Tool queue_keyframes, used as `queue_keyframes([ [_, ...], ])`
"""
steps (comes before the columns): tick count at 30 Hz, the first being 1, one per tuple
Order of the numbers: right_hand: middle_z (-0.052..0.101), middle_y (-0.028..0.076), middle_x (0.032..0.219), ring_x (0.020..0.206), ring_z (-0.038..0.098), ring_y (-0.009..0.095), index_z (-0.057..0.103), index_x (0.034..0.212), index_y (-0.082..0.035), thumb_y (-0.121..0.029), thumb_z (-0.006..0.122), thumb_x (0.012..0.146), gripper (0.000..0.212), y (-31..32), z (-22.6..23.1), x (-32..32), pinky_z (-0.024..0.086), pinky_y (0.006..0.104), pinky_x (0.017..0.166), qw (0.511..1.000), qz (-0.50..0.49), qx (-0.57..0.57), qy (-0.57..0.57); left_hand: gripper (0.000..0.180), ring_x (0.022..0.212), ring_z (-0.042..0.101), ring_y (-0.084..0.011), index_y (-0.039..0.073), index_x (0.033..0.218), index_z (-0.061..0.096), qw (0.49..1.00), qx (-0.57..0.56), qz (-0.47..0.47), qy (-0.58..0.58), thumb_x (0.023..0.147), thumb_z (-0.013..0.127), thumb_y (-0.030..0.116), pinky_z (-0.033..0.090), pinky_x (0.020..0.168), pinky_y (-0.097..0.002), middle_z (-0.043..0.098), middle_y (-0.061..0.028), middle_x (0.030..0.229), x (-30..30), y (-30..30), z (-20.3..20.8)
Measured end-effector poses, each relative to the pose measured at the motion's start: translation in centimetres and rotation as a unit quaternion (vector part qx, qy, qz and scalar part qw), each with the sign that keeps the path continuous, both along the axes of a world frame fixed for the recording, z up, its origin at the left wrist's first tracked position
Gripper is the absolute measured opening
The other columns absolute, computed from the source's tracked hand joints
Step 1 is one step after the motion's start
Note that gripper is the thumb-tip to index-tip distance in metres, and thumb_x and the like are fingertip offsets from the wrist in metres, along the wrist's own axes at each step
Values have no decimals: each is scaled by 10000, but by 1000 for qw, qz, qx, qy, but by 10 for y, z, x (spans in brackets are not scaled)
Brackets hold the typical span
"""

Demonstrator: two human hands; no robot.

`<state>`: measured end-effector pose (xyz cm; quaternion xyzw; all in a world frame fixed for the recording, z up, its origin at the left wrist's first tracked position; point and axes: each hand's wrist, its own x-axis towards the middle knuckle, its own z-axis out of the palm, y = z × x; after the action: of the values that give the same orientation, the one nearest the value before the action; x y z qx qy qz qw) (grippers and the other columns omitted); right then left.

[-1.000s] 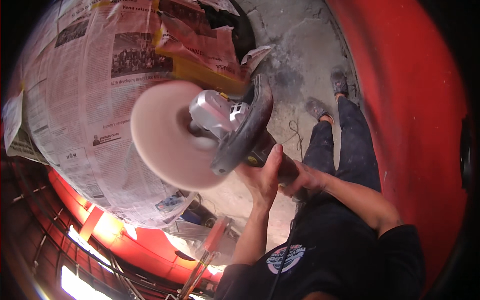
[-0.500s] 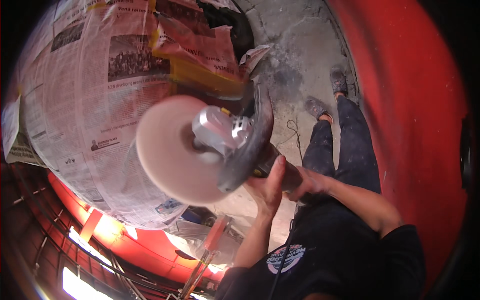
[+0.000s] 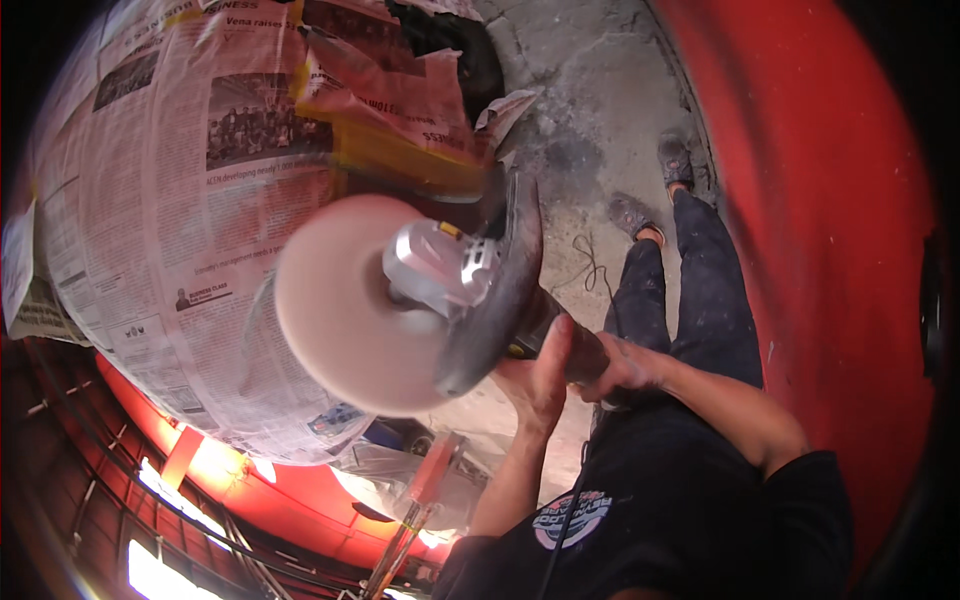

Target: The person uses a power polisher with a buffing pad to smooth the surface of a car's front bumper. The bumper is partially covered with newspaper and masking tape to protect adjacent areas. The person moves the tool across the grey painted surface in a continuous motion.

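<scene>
A rotary polisher (image 3: 430, 265) with a silver head and dark body is in both my hands. Its round, pale pad (image 3: 335, 300) looks smeared, as if spinning, and overlaps the newspaper-covered rounded surface (image 3: 130, 240); I cannot tell whether they touch. My left hand (image 3: 535, 380) is closed at the body behind the black curved handle (image 3: 515, 270), thumb pointing up. Farther back, my right hand (image 3: 630, 368) wraps round the rear grip. Part of the left hand's fingers is hidden behind the tool.
Yellow masking tape (image 3: 400, 160) edges the newspaper, beside a dark gap. A thin cord (image 3: 592, 265) lies on the stained concrete floor (image 3: 570, 70). A red wall-like surface (image 3: 800, 200) rises on my right. Below left stands a red and metal post (image 3: 425, 490).
The newspaper-covered surface has shifted slightly left in the view. The polisher and both hands keep nearly the same place, and the pad still looks blurred.
</scene>
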<state>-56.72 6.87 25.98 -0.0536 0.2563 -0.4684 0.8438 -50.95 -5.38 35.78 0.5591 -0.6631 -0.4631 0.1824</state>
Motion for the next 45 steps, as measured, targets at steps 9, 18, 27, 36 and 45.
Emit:
queue_keyframes([
  [9, 678, 25, 853, 800, 613, 136, 689, 942, -26, -132, 781, 658, 316, -5, 14, -16, 477, 312, 763, 999, 31, 12, -2, 622, 1134, 590, -254, -42, 1341, 546, 1000, -20, 0, 12, 824, 836, 147, 440, 1029, -385, 597, -144, 1260, -8, -2, 2],
  [18, 695, 43, 901, 877, 626, 134, 711, 996, -18, -99, 764, 667, 343, -16, 10, -16, 490, 312, 796, 999, 40, 4, 33, 610, 1133, 597, -254, -43, 1331, 565, 1000, 5, 7, 13, 814, 837, 132, 446, 1030, -383, 608, -144, 1262, -7, -10, 3],
  [27, 671, 50, 807, 730, 612, 145, 666, 913, -20, -95, 734, 645, 286, -18, 9, 3, 486, 307, 683, 999, -32, 14, -12, 575, 1092, 605, -247, -48, 1305, 577, 999, 32, 12, 16, 823, 834, 133, 462, 1002, -382, 623, -142, 1208, -8, -15, 6],
  [36, 694, 33, 907, 881, 631, 139, 695, 986, -27, -83, 776, 653, 347, -12, -5, -5, 491, 313, 821, 1000, 5, -10, 9, 627, 1136, 599, -251, -48, 1341, 559, 1000, -19, -2, 11, 822, 845, 157, 446, 1031, -389, 609, -154, 1264, -7, -12, -3],
  [45, 662, 37, 775, 710, 598, 138, 662, 852, -20, -159, 732, 640, 263, -3, 3, -4, 465, 309, 649, 999, -8, -7, 40, 615, 1154, 589, -259, -48, 1341, 561, 999, -30, -8, 15, 822, 834, 141, 434, 1044, -386, 598, -145, 1287, -7, -2, 2],
])
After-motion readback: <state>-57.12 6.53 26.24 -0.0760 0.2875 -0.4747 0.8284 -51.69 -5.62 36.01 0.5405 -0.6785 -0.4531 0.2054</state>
